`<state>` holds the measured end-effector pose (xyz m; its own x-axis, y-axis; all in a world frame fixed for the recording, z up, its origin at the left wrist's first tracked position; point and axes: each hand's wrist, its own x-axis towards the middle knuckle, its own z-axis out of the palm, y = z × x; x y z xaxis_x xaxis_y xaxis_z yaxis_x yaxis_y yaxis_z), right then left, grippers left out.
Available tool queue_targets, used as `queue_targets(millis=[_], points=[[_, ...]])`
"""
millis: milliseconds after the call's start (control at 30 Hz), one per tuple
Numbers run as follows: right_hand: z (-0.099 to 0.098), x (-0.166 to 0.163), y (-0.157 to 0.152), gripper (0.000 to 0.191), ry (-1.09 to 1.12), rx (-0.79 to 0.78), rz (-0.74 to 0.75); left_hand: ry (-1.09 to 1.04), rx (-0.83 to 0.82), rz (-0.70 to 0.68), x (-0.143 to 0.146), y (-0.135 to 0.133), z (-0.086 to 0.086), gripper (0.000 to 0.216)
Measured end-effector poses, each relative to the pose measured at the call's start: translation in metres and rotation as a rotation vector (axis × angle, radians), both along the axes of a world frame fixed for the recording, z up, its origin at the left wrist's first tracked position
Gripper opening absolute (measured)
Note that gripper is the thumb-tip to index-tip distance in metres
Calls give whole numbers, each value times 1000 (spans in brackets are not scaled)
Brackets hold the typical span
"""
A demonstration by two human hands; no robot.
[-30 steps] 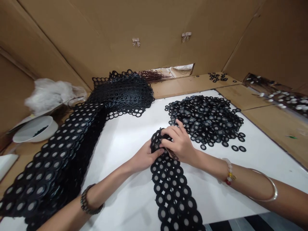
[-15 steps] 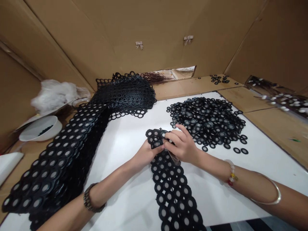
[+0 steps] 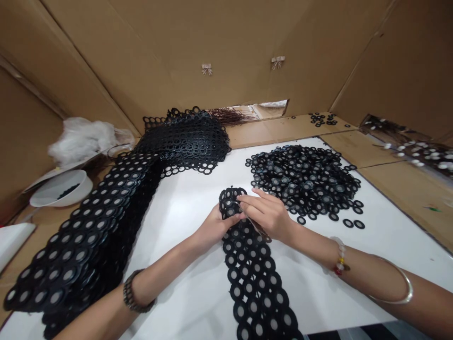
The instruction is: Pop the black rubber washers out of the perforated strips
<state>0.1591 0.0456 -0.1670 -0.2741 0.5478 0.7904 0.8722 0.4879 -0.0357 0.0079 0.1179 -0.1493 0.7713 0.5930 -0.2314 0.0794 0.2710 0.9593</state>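
Note:
A narrow black strip of linked rings (image 3: 253,283) runs from the table's near edge up to my hands. My left hand (image 3: 214,226) pinches the strip's far end from the left, fingers closed on it. From the right, my right hand (image 3: 271,215) has its fingers pressed on that same raised end. Just beyond my right hand lies a big heap of loose black rings (image 3: 304,177). All of this rests on a white table (image 3: 184,208).
A long, wide sheet of linked black rings (image 3: 106,212) drapes along the left side and piles up at the back. A white bowl (image 3: 58,188) and crumpled plastic (image 3: 83,137) sit far left. Cardboard walls (image 3: 212,42) enclose the table.
Both hands have shifted slightly on the strip's end, which now stands more upright between them. The view has tilted a little.

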Motion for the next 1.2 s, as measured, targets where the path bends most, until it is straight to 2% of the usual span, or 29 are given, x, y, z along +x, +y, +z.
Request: queue_targets(millis=[100, 167, 233, 367, 467, 567, 800, 967, 1200], points=[[-4, 3, 1, 16, 256, -25, 84, 34, -11, 16, 0, -1, 2, 46], [-6, 5, 1, 19, 470, 0, 60, 64, -41, 26, 1, -2, 4, 41], [-5, 7, 1, 18, 577, 26, 32, 81, -98, 39, 0, -2, 5, 34], [-1, 10, -2, 11, 425, -52, 140, 35, -256, 83, -3, 2, 1, 29], [1, 12, -3, 6, 254, -44, 82, -8, -360, 99, -6, 5, -2, 26], [1, 13, -2, 5, 178, -40, 30, -13, -413, 107, -6, 6, -1, 22], [-4, 13, -3, 18, 229, -42, 151, 16, -439, 149, -5, 5, 1, 18], [-7, 13, -3, 12, 219, -20, 137, 11, -415, 151, -6, 4, 2, 18], [-9, 11, -3, 13, 235, -5, 122, -9, -361, 148, -4, 3, 1, 22]])
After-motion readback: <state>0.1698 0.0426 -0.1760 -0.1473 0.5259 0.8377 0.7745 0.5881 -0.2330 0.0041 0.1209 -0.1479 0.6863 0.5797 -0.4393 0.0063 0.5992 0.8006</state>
